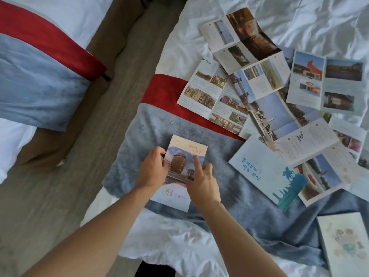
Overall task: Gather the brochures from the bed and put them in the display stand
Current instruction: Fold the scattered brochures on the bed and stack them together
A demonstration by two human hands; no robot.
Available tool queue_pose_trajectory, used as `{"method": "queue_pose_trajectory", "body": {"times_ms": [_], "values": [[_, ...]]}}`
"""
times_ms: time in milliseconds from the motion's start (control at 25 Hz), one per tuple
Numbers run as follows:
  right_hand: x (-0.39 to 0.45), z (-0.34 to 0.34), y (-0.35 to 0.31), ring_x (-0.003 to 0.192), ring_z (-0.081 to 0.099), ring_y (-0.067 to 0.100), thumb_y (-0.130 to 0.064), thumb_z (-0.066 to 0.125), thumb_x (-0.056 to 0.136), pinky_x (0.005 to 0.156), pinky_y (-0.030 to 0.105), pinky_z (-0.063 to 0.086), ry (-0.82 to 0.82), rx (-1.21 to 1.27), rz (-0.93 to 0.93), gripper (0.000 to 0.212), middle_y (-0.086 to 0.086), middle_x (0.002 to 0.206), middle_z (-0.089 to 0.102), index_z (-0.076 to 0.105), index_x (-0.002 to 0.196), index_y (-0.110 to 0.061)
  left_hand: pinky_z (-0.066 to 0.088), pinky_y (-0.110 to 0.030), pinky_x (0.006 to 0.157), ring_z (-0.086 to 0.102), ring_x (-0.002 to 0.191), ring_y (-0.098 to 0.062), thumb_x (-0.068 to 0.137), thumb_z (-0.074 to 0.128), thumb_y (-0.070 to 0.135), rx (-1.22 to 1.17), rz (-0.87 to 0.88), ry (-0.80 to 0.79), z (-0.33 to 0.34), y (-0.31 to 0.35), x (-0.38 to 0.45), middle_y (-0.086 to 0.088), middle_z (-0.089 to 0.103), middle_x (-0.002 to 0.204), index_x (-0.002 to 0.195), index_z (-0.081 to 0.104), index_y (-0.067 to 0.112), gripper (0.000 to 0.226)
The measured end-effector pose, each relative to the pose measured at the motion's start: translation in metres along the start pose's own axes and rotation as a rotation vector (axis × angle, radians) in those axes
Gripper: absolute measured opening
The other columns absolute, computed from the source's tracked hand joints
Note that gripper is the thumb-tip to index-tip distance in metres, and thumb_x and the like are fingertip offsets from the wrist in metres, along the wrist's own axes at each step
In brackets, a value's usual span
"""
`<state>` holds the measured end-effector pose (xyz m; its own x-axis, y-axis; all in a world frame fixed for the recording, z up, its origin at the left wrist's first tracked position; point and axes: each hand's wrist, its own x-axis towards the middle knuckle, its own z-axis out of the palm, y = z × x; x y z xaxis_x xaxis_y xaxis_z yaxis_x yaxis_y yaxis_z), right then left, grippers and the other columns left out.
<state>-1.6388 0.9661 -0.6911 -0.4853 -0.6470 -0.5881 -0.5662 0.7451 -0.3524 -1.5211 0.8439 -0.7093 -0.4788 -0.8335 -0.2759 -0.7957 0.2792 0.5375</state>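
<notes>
A folded brochure (182, 156) with a brown jar on its cover lies on the grey bed runner (139, 132) near the bed's left edge. My left hand (152, 169) grips its left edge with curled fingers. My right hand (201, 178) rests on its lower right part, index finger stretched flat on the cover. A light blue folded brochure (265, 172) lies to the right. Several unfolded brochures (249, 76) with photos spread over the bed further back and right. No display stand is in view.
A pale booklet (345, 240) lies at the bottom right corner of the bed. The white sheet (309, 19) is rumpled. A carpeted aisle (83, 136) separates this bed from a second bed (36, 76) on the left.
</notes>
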Motion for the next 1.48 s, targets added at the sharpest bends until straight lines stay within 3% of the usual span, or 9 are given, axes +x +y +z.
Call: {"method": "queue_pose_trajectory", "body": {"times_ms": [200,360,520,640,760,1040,1240,1400,1480], "values": [[-0.004,0.002,0.000,0.116,0.053,0.031,-0.034,0.066,0.093,0.080,0.038,0.053,-0.035,-0.121,0.038,0.094,0.011,0.134,0.033,-0.001,0.158,-0.030,0.051,-0.040,0.089,0.052,0.116,-0.028,0.076,0.072,0.001,0.223,0.330,-0.034,0.004,0.009,-0.008,-0.009,0.053,0.128,0.127,0.059,0.015,0.054],[0.001,0.006,0.000,0.116,0.053,0.030,-0.043,0.066,0.093,0.077,0.036,0.049,-0.091,-0.225,0.037,0.101,0.013,0.138,0.035,-0.010,0.158,-0.031,0.052,-0.040,0.089,0.050,0.121,-0.027,0.078,0.072,0.007,0.374,0.380,-0.170,0.008,0.007,-0.014,-0.005,0.050,0.132,0.129,0.057,0.018,0.054],[0.007,-0.001,0.000,0.112,0.054,0.028,-0.034,0.065,0.094,0.072,0.035,0.047,-0.062,-0.230,0.026,0.088,0.011,0.134,0.040,0.003,0.156,-0.031,0.048,-0.040,0.092,0.049,0.119,-0.026,0.078,0.072,0.016,0.387,0.364,-0.192,0.005,0.011,-0.004,-0.004,0.051,0.131,0.128,0.057,0.020,0.052],[0.011,-0.023,-0.001,0.113,0.054,0.027,-0.038,0.065,0.093,0.076,0.035,0.049,-0.029,-0.197,0.004,0.075,0.008,0.134,0.041,0.019,0.151,-0.028,0.046,-0.037,0.090,0.053,0.111,-0.025,0.083,0.065,0.018,0.344,0.380,-0.162,0.001,0.031,0.013,-0.002,0.054,0.124,0.117,0.062,0.019,0.034],[0.024,-0.062,0.003,0.112,0.054,0.026,-0.038,0.066,0.092,0.075,0.035,0.049,0.030,-0.156,0.004,0.065,0.007,0.132,0.043,0.028,0.142,-0.025,0.047,-0.037,0.087,0.054,0.105,-0.024,0.085,0.063,0.018,0.269,0.374,-0.174,-0.005,0.063,0.040,-0.002,0.056,0.118,0.117,0.063,0.016,0.031],[0.063,-0.163,0.047,0.123,0.051,0.028,-0.038,0.059,0.094,0.088,0.041,0.050,0.150,-0.079,0.063,0.061,0.007,0.139,0.045,0.033,0.148,-0.024,0.044,-0.031,0.074,0.056,0.103,-0.022,0.087,0.068,0.021,0.068,0.201,-0.134,-0.002,0.141,0.115,-0.001,0.061,0.111,0.112,0.063,0.017,0.027],[0.091,-0.192,0.100,0.127,0.046,0.027,-0.040,0.057,0.095,0.097,0.042,0.047,0.146,-0.070,0.130,0.056,0.004,0.141,0.046,0.038,0.145,-0.023,0.047,-0.033,0.086,0.058,0.114,-0.021,0.090,0.066,0.029,-0.035,0.012,-0.238,0.028,0.190,0.167,0.000,0.061,0.126,0.125,0.058,0.019,0.037],[0.115,-0.191,0.138,0.135,0.038,0.024,-0.039,0.059,0.094,0.102,0.041,0.042,0.109,-0.031,0.144,0.059,0.000,0.147,0.042,0.036,0.146,-0.025,0.043,-0.032,0.087,0.057,0.110,-0.016,0.089,0.067,0.030,-0.411,-0.329,-0.253,0.055,0.233,0.205,-0.001,0.058,0.136,0.136,0.049,0.020,0.052],[0.124,-0.189,0.150,0.139,0.034,0.022,-0.037,0.061,0.092,0.106,0.042,0.040,0.120,-0.002,0.144,0.062,-0.003,0.152,0.038,0.035,0.148,-0.027,0.049,-0.039,0.096,0.059,0.112,-0.019,0.086,0.070,0.024,-0.617,-0.440,-0.233,0.067,0.252,0.217,-0.001,0.059,0.135,0.143,0.042,0.019,0.063]]}}
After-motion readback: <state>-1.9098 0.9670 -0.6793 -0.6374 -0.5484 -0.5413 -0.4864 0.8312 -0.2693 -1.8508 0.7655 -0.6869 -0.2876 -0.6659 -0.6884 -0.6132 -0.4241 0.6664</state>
